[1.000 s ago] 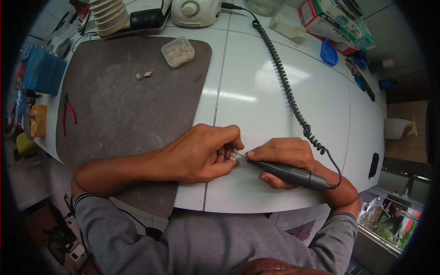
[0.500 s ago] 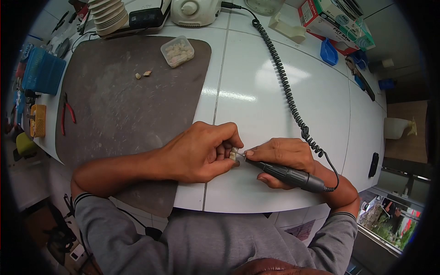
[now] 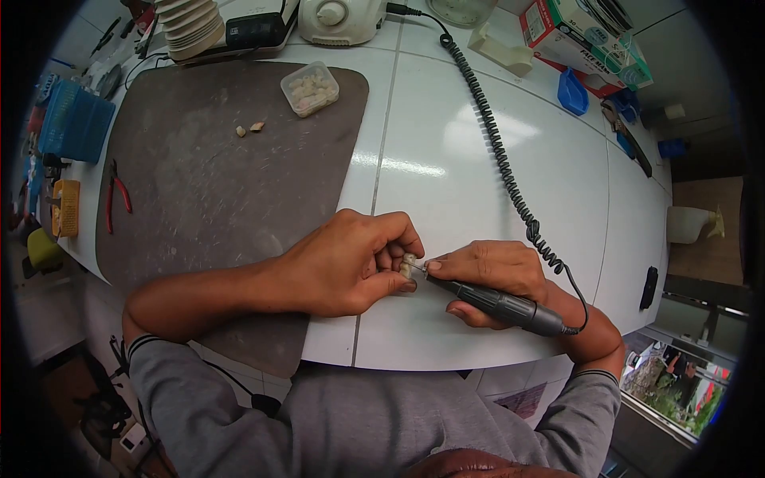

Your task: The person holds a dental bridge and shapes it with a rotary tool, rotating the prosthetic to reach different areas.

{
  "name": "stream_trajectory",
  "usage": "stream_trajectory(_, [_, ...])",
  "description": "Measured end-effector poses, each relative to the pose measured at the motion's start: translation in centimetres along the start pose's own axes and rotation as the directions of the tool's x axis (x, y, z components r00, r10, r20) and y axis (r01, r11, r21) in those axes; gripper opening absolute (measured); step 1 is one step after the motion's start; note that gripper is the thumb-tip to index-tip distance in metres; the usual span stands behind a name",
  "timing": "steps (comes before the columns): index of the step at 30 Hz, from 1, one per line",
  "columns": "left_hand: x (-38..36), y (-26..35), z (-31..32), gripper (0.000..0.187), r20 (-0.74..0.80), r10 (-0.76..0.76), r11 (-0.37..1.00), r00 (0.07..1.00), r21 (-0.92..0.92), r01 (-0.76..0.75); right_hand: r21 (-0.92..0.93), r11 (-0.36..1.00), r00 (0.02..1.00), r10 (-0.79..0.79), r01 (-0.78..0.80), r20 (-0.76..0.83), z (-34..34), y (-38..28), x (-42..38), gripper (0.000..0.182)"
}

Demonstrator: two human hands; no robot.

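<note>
Between the thumb and fingers of my left hand [image 3: 355, 267] is a small cream-coloured piece [image 3: 407, 266], partly hidden by the fingertips. My right hand [image 3: 498, 275] grips a black rotary handpiece [image 3: 510, 307] like a pen. Its thin metal bit points left and meets the piece; whether it touches is too small to tell. A coiled black cord [image 3: 498, 147] runs from the handpiece's rear up to a cream control box [image 3: 340, 20].
On the brown mat [image 3: 207, 183] stand a clear tub of cream pieces [image 3: 310, 89], two loose bits [image 3: 249, 129] and red pliers [image 3: 118, 197]. Blue [image 3: 76, 121] and yellow baskets [image 3: 67, 209] sit left. Boxes [image 3: 586, 44] and a blue tray [image 3: 572, 92] are back right.
The cream piece has turned slightly in my left fingers and shows more of its surface. Both hands stay in nearly the same place.
</note>
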State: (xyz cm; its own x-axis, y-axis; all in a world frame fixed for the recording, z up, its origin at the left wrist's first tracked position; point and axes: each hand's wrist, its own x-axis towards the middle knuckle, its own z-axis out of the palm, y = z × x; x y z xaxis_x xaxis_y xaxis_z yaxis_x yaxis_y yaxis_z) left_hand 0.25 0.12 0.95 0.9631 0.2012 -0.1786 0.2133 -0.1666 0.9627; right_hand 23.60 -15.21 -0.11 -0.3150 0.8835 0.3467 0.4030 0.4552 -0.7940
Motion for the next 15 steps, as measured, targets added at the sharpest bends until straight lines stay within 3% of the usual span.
stream_trajectory(15, [0.04,-0.18,0.17,0.032,-0.014,0.016,1.000,1.000,0.025,-0.016,-0.007,1.000,1.000,0.013,-0.013,-0.006,-0.04,0.04,-0.02,0.039])
